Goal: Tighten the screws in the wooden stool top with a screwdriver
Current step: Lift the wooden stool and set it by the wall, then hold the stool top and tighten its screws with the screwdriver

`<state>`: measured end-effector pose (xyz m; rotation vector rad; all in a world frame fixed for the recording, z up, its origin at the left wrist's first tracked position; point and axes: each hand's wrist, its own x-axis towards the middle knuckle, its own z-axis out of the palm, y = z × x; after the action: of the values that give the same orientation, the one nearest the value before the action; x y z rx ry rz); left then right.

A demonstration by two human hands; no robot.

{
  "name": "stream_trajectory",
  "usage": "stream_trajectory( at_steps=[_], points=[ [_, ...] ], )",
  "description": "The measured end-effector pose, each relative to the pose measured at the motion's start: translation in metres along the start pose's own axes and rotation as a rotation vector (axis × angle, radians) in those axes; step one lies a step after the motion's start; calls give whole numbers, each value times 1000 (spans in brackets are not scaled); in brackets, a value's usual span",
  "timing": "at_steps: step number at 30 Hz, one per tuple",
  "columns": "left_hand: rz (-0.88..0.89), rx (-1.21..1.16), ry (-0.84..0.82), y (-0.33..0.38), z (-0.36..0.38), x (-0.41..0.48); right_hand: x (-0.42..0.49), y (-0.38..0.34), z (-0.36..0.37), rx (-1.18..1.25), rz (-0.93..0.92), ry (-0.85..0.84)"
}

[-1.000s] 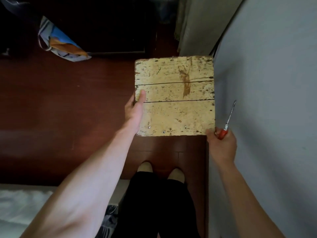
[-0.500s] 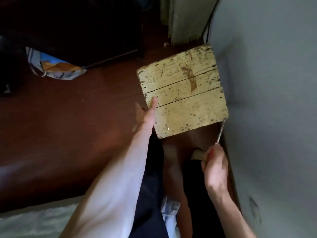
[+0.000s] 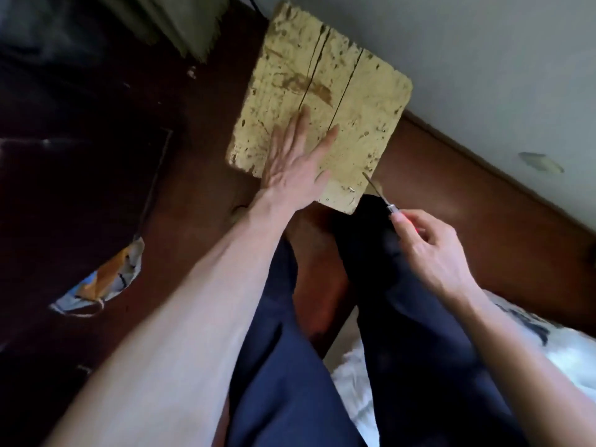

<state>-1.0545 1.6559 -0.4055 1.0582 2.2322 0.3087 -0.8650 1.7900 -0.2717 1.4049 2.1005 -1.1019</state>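
While the left hand [image 3: 292, 166] lies flat on the stool top [image 3: 325, 101], the right hand [image 3: 429, 243] pinches the screwdriver [image 3: 382, 196], tip just beyond the screw [image 3: 351, 189]. Best seat the tip squarely, then press while turning.

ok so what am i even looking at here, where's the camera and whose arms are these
There is no machine here. A person wears a camera on their head, so this one picture looks forward and down, much as they see it. The left hand lies flat, fingers straight, on a worn yellowish wooden stool top, seen above a dark red floor beside a pale wall. The right hand grips a small screwdriver with a red handle. Its tip points at the stool's near corner, close to a raised screw but not on it.
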Motion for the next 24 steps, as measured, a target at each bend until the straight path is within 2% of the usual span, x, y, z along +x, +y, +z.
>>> stream_trajectory(
  at_steps=[7, 15, 19, 21, 24],
  points=[
    [129, 240, 95, -24, 38, 25, -6, 44, 20, 132, -27, 183],
    [148, 320, 84, -27, 37, 31, 6, 59, 31, 357, -108, 263],
    [289, 338, 163, -34, 33, 41, 19, 82, 42, 449, -180, 346],
    [407, 290, 228, -39, 37, 45, 28, 95, 51, 575, -215, 402],
    [473, 230, 317, -46, 44, 47, 52, 98, 66, 923, -263, 466]
  ],
)
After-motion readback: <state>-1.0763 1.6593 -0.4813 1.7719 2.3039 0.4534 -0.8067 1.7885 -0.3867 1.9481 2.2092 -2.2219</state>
